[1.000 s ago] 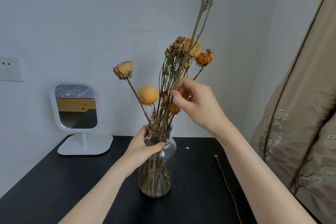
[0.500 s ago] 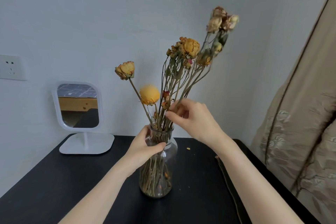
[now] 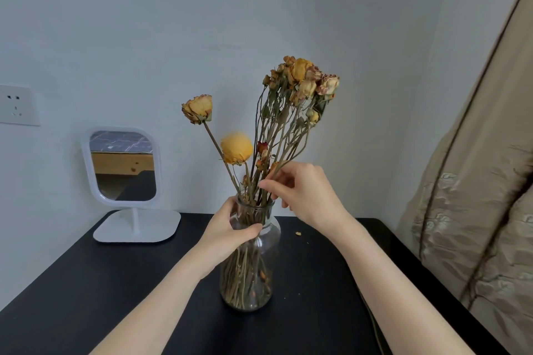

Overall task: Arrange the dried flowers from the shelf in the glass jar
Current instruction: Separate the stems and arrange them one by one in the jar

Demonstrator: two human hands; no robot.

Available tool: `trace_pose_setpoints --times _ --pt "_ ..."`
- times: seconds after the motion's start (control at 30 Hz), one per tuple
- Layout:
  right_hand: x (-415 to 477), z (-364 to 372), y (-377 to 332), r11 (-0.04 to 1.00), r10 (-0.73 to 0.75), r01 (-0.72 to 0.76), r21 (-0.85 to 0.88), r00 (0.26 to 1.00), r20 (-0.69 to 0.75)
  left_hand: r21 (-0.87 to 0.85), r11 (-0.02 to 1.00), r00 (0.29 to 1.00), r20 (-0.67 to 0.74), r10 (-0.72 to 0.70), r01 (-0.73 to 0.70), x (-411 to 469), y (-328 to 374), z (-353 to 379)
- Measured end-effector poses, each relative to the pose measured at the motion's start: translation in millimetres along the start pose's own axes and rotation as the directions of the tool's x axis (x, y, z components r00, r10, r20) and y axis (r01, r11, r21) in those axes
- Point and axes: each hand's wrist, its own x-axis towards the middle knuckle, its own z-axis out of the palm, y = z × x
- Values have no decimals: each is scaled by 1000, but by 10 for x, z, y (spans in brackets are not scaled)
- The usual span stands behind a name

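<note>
A clear glass jar (image 3: 253, 282) stands on the black table (image 3: 86, 282), packed with dried stems. My left hand (image 3: 230, 232) grips the jar's neck. My right hand (image 3: 302, 196) pinches the stems of a dried flower sprig (image 3: 310, 86) just above the jar's mouth, and its pale heads lean to the upper right among the other dried roses. A single yellow rose (image 3: 198, 109) leans left and a round orange bloom (image 3: 236, 148) sits below it.
A small white stand mirror (image 3: 124, 170) stands at the table's back left, under a wall socket (image 3: 16, 105). A beige embroidered curtain (image 3: 473, 210) hangs close on the right. A thin loose stem (image 3: 375, 326) lies on the table near my right forearm.
My right hand has come down toward the jar mouth, lowering the tall sprig so its heads now sit level with the other roses. My left hand stays on the jar neck.
</note>
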Motion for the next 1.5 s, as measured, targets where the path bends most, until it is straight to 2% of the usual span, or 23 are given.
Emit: trace_pose_setpoints --times 0.23,0.5,0.73,0.8,0.87,0.97,1.1,1.23,1.33,1.5 --pt "-16 -58 -16 983 -14 28 179 997 -81 0 1000 1000 3 -10 10 -1 0 -6" --pt "27 7 -39 989 -50 64 133 993 -109 -14 999 999 29 -36 36 2 31 -47" --pt "-21 -7 -8 982 -35 49 183 996 -77 -22 1000 999 54 7 -6 -22 23 -74" --pt "-111 -59 80 977 -10 29 210 996 -87 4 999 999 -1 34 -34 -52 5 3" --pt "-233 -110 209 978 32 -13 206 996 -89 42 998 992 -113 49 -45 -56 -1 104" --pt "-433 -173 494 974 163 -149 173 984 -72 112 993 966 -250 71 -44 -25 14 208" --pt "-656 -234 1027 894 448 -446 50 891 -67 141 989 954 -287 83 -44 29 -10 245" --pt "-852 -224 1460 696 710 -697 -172 704 18 95 991 973 -204 108 -90 50 -13 224" --pt "-950 -163 1624 587 797 -740 -329 601 69 125 990 977 -196 89 -65 97 -35 216" --pt "-1021 -66 1763 500 841 -721 -480 536 73 90 995 988 -147 50 -37 131 -36 185"
